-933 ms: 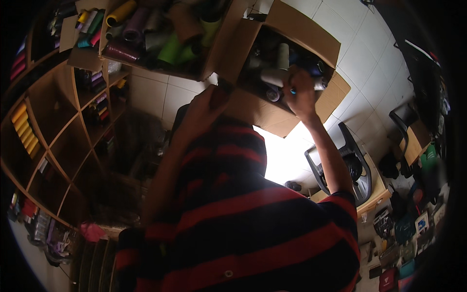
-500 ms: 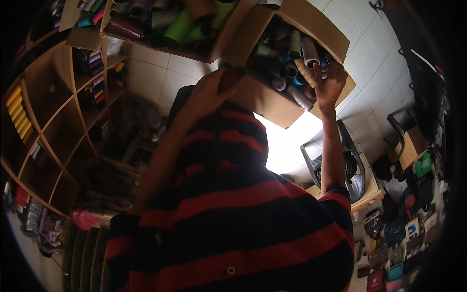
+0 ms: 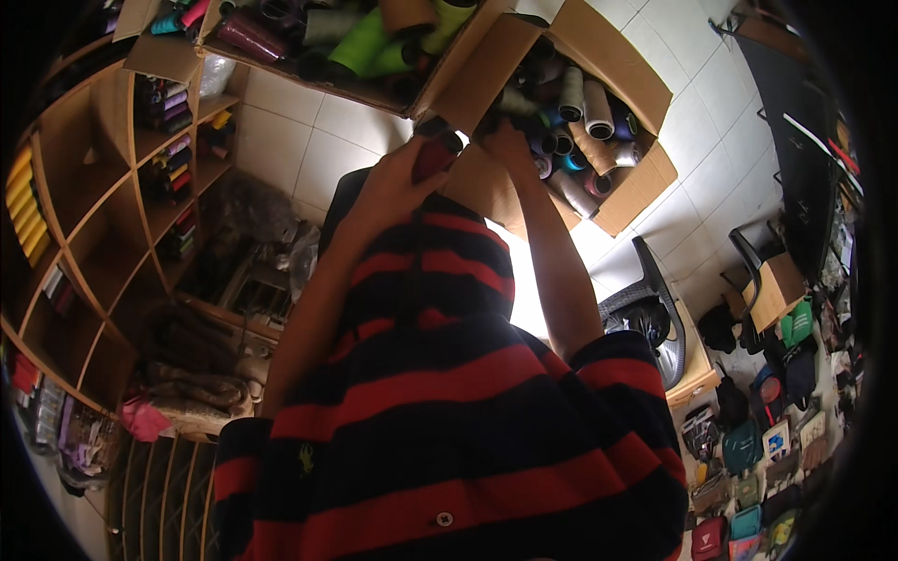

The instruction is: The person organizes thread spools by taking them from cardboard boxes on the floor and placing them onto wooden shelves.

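Note:
In my left hand (image 3: 393, 187) is a dark red spool of thread (image 3: 436, 157), the fingers wrapped round it beside the near left corner of an open cardboard box (image 3: 645, 178). My right hand (image 3: 508, 145) reaches into the left part of that box. Its fingertips are lost in shadow, so whether they hold anything is hidden. Loose thread spools fill the box: a pale cone (image 3: 598, 110), a grey-green cone (image 3: 572, 95), a tan spool (image 3: 591, 150) and several dark ones. Near my right hand lies a blue-ended spool (image 3: 573, 160).
Left of this box, a second cardboard box holds more spools, among them a bright green cone (image 3: 360, 45). A wooden shelf unit (image 3: 98, 201) with thread spools stands at the left. To the right are a black chair (image 3: 664, 309) and many small items (image 3: 748, 467).
My right hand has moved left, from the spools at the box's right side to its left side. My left hand still holds the dark red spool, now turned more into view.

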Demonstrator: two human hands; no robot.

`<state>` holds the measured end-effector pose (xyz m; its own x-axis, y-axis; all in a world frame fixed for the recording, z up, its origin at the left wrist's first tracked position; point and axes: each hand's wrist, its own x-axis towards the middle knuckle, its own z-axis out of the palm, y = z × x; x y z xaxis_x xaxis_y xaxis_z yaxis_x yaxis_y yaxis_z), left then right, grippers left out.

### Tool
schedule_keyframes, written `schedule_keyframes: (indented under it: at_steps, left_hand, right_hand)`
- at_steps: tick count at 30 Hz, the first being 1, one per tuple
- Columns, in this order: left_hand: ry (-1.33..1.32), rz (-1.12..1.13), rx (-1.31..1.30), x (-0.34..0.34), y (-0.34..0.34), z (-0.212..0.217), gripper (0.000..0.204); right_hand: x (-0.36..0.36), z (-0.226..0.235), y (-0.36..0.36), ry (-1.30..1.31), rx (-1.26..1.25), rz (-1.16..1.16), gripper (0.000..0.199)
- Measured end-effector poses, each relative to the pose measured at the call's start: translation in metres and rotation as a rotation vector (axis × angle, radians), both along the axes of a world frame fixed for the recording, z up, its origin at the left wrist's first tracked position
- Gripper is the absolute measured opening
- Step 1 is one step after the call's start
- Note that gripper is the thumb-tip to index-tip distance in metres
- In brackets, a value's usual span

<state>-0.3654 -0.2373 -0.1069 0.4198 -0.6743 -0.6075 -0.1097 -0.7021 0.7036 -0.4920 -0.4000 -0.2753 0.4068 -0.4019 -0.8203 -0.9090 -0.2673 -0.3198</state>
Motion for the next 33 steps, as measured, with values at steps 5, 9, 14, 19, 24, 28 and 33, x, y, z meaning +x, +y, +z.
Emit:
schedule_keyframes:
  at_steps: [5, 9, 14, 19, 24, 28, 33]
  left_hand:
    - [0.013, 0.026, -0.005, 0.001, 0.004, -0.002, 0.042]
    - [0.019, 0.005, 0.013, 0.0, 0.003, -0.001, 0.041]
    - [0.04, 0.01, -0.001, 0.002, 0.001, 0.001, 0.039]
    - [0.087, 0.045, -0.011, 0.003, 0.002, -0.004, 0.039]
    - [0.033, 0.014, -0.036, 0.0, -0.005, -0.003, 0.039]
    - [0.052, 0.001, -0.023, 0.002, -0.011, -0.002, 0.04]
    - [0.044, -0.027, -0.063, 0.0, -0.018, -0.003, 0.04]
  right_hand:
    - [0.007, -0.007, 0.004, 0.112, 0.087, -0.065, 0.075]
    - [0.003, -0.019, 0.003, 0.106, 0.154, -0.072, 0.079]
    - [-0.006, -0.002, 0.0, 0.049, 0.092, -0.003, 0.064]
    - [-0.034, 0.048, -0.013, -0.221, -0.038, 0.039, 0.037]
    - [-0.062, 0.099, -0.025, -0.491, -0.104, -0.146, 0.028]
    - [-0.081, 0.119, -0.042, -0.516, 0.064, -0.619, 0.024]
    - [-0.128, 0.114, -0.069, -0.646, 0.314, -1.131, 0.02]
